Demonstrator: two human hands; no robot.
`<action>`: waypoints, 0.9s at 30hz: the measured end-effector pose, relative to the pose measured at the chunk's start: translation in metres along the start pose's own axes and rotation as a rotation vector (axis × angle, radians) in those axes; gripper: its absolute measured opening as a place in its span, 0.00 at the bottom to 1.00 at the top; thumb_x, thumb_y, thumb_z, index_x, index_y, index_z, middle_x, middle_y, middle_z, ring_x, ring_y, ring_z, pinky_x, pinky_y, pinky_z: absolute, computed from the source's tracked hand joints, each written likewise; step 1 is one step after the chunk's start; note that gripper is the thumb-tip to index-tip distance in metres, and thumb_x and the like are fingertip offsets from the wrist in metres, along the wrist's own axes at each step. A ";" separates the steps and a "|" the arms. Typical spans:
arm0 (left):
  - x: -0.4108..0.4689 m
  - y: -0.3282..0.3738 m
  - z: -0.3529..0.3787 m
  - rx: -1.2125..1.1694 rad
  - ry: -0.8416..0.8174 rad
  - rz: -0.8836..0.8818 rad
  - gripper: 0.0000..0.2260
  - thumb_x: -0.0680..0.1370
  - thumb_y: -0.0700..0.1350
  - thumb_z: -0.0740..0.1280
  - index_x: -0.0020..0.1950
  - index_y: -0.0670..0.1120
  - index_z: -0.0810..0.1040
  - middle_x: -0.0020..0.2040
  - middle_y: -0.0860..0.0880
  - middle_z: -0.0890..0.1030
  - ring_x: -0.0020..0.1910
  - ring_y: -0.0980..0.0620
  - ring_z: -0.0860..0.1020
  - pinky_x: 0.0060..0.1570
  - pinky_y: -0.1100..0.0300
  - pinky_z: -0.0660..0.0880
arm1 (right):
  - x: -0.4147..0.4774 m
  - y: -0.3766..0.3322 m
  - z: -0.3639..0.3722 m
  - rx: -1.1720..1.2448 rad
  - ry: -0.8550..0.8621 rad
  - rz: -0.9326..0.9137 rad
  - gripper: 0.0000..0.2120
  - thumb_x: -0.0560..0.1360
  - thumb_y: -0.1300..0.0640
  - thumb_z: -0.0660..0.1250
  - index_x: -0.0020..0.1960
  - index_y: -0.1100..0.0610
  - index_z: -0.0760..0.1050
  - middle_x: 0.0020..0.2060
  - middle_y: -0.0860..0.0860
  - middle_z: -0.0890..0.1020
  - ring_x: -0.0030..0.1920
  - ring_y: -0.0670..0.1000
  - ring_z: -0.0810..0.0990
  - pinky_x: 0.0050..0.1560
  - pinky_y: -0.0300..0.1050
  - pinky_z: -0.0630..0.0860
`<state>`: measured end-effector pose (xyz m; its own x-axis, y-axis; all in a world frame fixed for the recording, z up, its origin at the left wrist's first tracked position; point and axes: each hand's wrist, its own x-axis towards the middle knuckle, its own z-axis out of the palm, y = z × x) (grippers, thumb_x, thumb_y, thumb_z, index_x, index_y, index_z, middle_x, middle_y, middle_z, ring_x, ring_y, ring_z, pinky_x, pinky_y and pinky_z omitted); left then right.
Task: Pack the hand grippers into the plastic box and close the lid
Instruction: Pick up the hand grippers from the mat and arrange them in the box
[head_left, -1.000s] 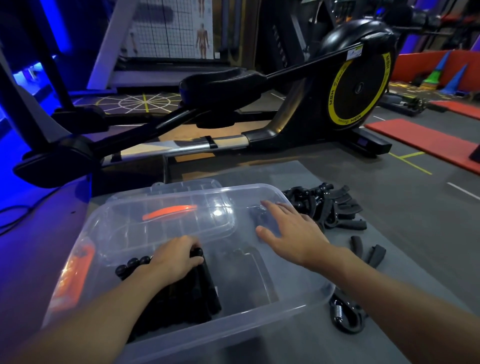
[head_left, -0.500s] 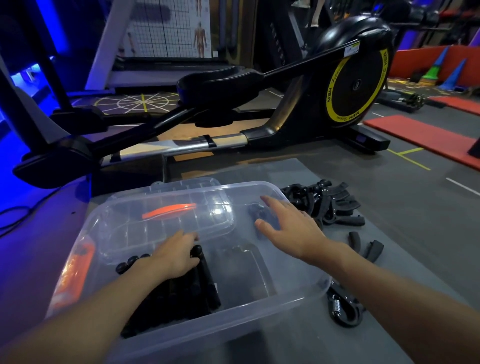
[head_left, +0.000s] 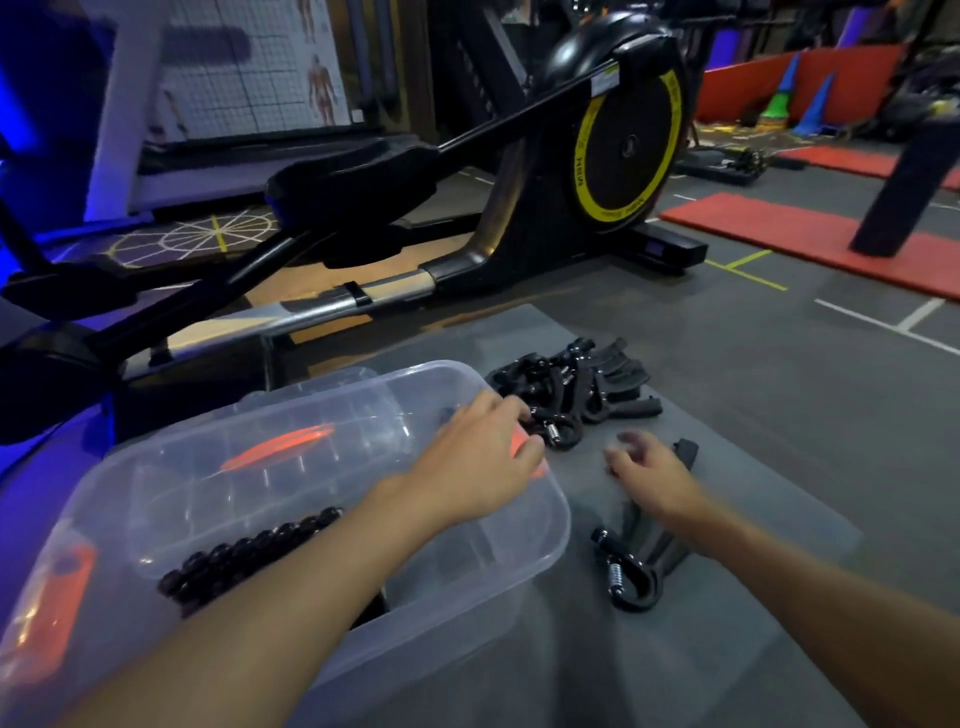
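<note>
Grey gym mat (head_left: 727, 649) carries the clear plastic box (head_left: 467, 582). Left hand (head_left: 480, 465), fingers loosely spread, reaches over its rim to the piled hand grippers (head_left: 576, 387); right hand (head_left: 657, 475) hovers empty, blurred, beside them.

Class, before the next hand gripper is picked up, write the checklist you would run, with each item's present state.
1. Plastic box open to receive: ok.
2. Grippers in box leave free space: ok.
3. Left hand reaching the gripper pile: ok; grasp cannot tell.
4. Right hand empty, over the mat: ok.
5. Lone gripper by the box within reach: ok.
6. Lid ready to close: cannot tell.
</note>
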<state>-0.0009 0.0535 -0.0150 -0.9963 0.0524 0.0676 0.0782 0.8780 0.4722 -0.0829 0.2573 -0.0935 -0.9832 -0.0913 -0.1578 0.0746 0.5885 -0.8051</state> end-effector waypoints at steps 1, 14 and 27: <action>0.003 0.004 0.009 0.028 -0.014 -0.016 0.18 0.80 0.53 0.60 0.67 0.48 0.71 0.67 0.47 0.69 0.69 0.45 0.66 0.68 0.48 0.65 | -0.002 0.016 -0.004 -0.034 -0.019 0.023 0.21 0.78 0.48 0.63 0.68 0.55 0.69 0.50 0.52 0.78 0.49 0.52 0.78 0.51 0.43 0.71; 0.001 0.003 0.036 0.200 0.019 0.007 0.18 0.82 0.54 0.54 0.66 0.47 0.72 0.76 0.41 0.59 0.77 0.43 0.55 0.75 0.48 0.55 | -0.012 0.093 -0.015 -0.568 -0.319 -0.061 0.41 0.70 0.39 0.71 0.77 0.48 0.57 0.74 0.50 0.63 0.76 0.53 0.53 0.73 0.54 0.59; -0.001 0.003 0.036 0.220 0.012 0.025 0.16 0.83 0.53 0.52 0.63 0.48 0.74 0.76 0.40 0.58 0.78 0.43 0.53 0.75 0.46 0.55 | 0.003 0.116 -0.010 -0.325 -0.158 0.037 0.56 0.58 0.49 0.83 0.77 0.52 0.53 0.71 0.56 0.63 0.72 0.60 0.61 0.71 0.49 0.61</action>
<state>-0.0008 0.0727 -0.0451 -0.9936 0.0712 0.0877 0.0923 0.9593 0.2669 -0.0793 0.3335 -0.1814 -0.9410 -0.1732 -0.2907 0.0281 0.8161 -0.5772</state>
